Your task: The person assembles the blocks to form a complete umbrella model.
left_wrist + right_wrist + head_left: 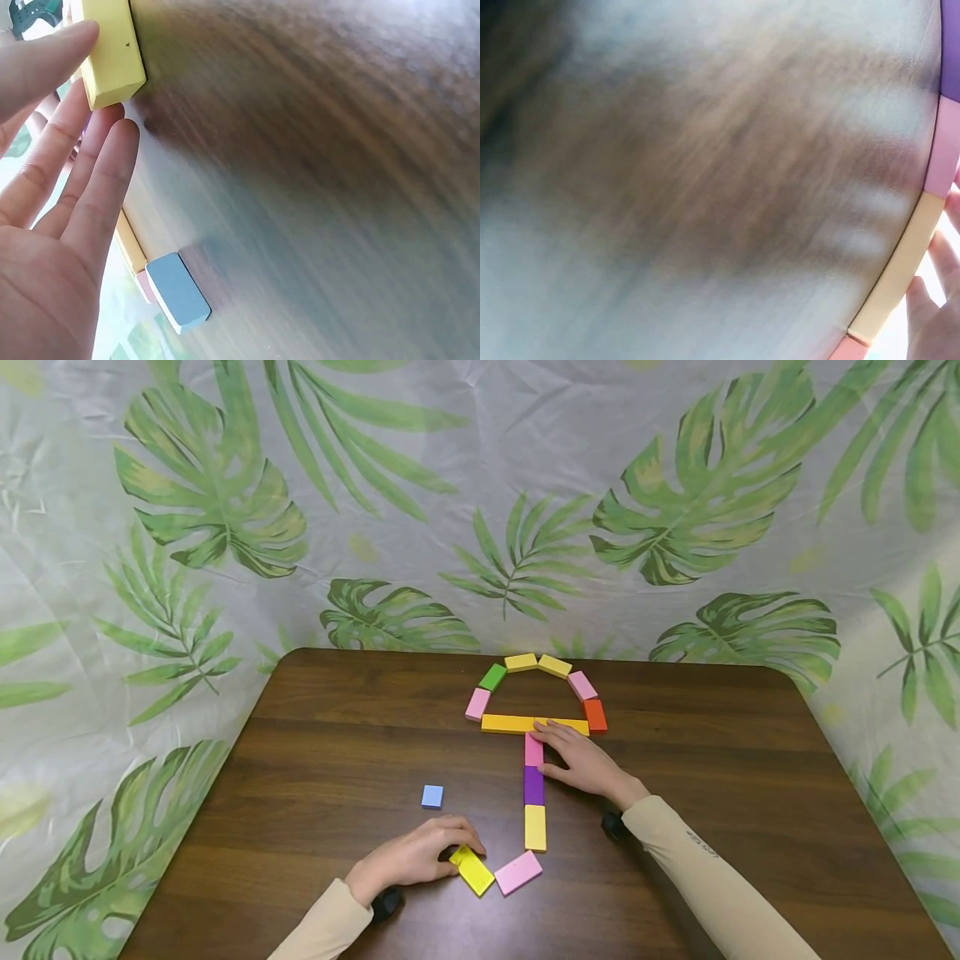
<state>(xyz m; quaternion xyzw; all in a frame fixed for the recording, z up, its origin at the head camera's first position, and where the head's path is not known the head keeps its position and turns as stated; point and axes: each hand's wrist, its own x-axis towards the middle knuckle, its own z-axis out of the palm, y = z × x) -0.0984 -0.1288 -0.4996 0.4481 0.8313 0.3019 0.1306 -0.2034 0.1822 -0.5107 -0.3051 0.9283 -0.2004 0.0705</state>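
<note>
My left hand (408, 852) pinches a bright yellow block (472, 872) between thumb and fingers; the thumb lies on its face in the left wrist view. A tilted pink block (518, 872) touches or nearly touches its lower corner. Above that, a yellow block (536, 828), a purple block (534, 789) and a pink block (533, 750) form an upright column. My right hand (588, 764) has its fingertips at the top of the column, over the right orange block (573, 727). Its thumb is beside the purple block. A second orange block (506, 724) continues the crossbar leftward.
An arch of small blocks stands over the crossbar: pink (477, 704), green (492, 677), two yellow (521, 662), pink (582, 686) and red (595, 716). A light blue square block (432, 797) lies alone above the left hand on the brown table (337, 735).
</note>
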